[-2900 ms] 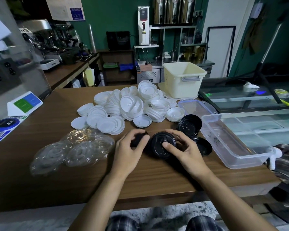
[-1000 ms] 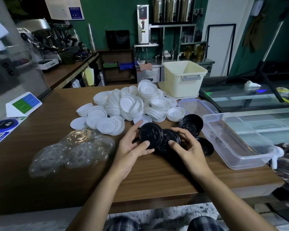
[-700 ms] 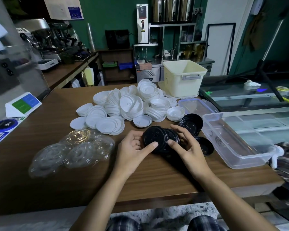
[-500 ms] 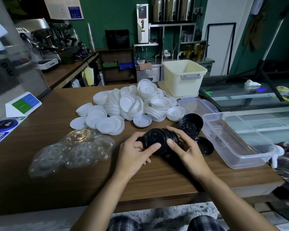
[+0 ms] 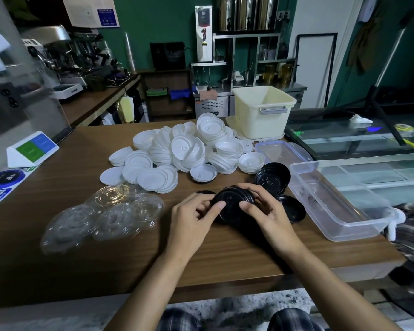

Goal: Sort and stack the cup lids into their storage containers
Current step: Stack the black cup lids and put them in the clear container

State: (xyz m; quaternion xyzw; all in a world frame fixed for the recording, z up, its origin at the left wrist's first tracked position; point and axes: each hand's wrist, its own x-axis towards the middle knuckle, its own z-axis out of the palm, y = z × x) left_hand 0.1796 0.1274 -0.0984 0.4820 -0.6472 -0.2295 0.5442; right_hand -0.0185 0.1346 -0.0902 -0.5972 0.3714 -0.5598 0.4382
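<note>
Both hands are low in the middle of the frame, wrapped round a small stack of black lids [image 5: 232, 204]. The left hand [image 5: 191, 218] holds the stack from the left side, with its thumb lying across the top lid. The right hand [image 5: 270, 216] holds it from the right side, with its fingers curled over the far edge and its thumb on top. The stack is tilted. It is either just above the table [image 5: 120, 263] or resting on it; I cannot tell which.

The job right now looks like squeezing these black lids so they fit into one neat pile. To do it well, push in evenly from both sides and line up the rims, so no lid sits crooked. Thin plastic lids can slip out sideways, so a soft, steady squeeze is better than a hard one.

More black lids wait close by. Another black stack [image 5: 273, 179] sits just above the right hand in the frame, and one loose black lid [image 5: 293, 210] lies beside that hand. They should join the pile.

The clear box [image 5: 354, 229] at the right of the frame is near and looks like a good home for them. The big heap of white lids [image 5: 184, 151] in the upper middle and the clear lids [image 5: 110, 213] at the left are not sorted yet. The cream bin [image 5: 261, 123] stands behind the white heap
</note>
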